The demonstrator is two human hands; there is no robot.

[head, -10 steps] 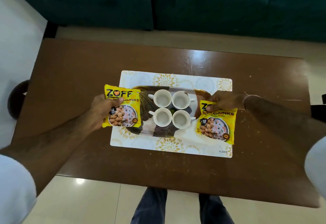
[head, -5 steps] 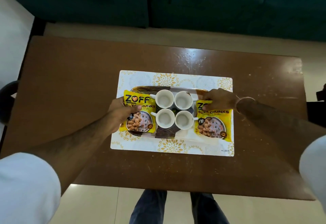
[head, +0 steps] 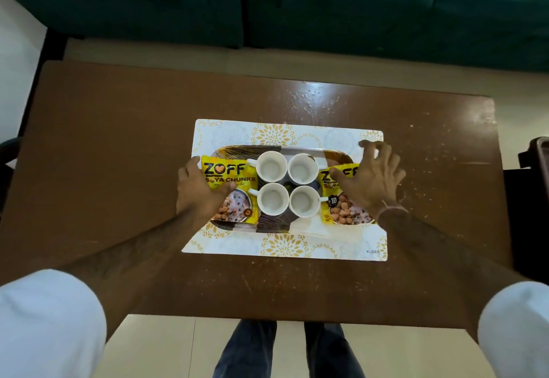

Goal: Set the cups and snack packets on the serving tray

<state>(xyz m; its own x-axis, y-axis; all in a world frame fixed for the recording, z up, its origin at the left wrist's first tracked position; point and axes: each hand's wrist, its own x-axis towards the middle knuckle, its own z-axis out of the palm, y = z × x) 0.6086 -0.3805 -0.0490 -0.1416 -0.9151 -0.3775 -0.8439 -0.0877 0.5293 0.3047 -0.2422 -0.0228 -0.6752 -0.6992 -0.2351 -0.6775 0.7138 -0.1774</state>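
Several empty white cups stand in a tight square at the middle of the dark patterned serving tray. A yellow soya-chunks packet lies on the tray's left end, and my left hand grips its left edge with the thumb on top. A second yellow packet lies on the tray's right end. My right hand hovers over its top half with fingers spread and only the thumb touching it, hiding part of the label.
The tray sits on a white and gold placemat on a brown wooden table. A dark green sofa runs behind the table. A dark object stands off the right edge. My legs are at the near edge.
Both packets moved inward from beside the tray onto its two ends next to the cups. My right hand's fingers have spread and lifted off the right packet.
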